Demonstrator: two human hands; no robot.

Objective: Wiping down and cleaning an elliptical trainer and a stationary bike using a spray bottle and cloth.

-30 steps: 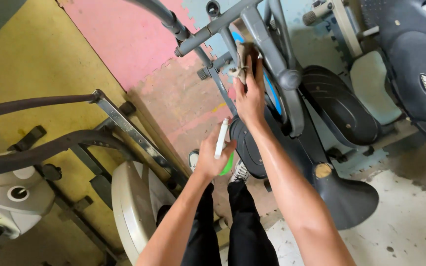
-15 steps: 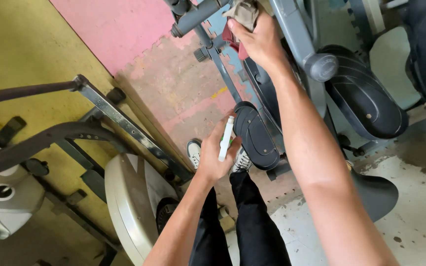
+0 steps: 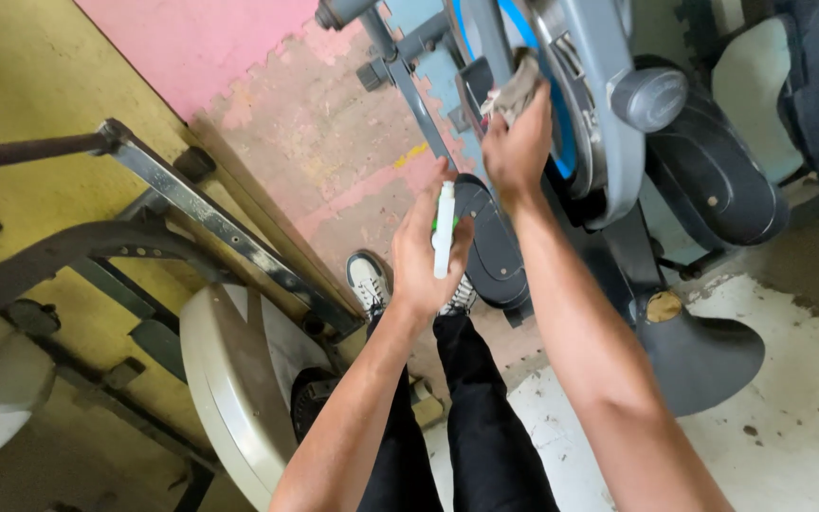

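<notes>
A: Nearest, at six o'clock, the person's left hand (image 3: 426, 254) is curled tight around a slim white spray bottle (image 3: 444, 230), upright over the dark pedal (image 3: 490, 242).

B: And at twelve o'clock, the right hand (image 3: 517, 150) presses a bunched grey cloth (image 3: 516, 90) against the exercise machine's grey frame (image 3: 588, 104), fingers closed on it.

A: The cloth could likely snag near the blue wheel (image 3: 561, 142), or the pedal shift underfoot.

One head-worn camera looks steeply down, close above both forearms.
</notes>
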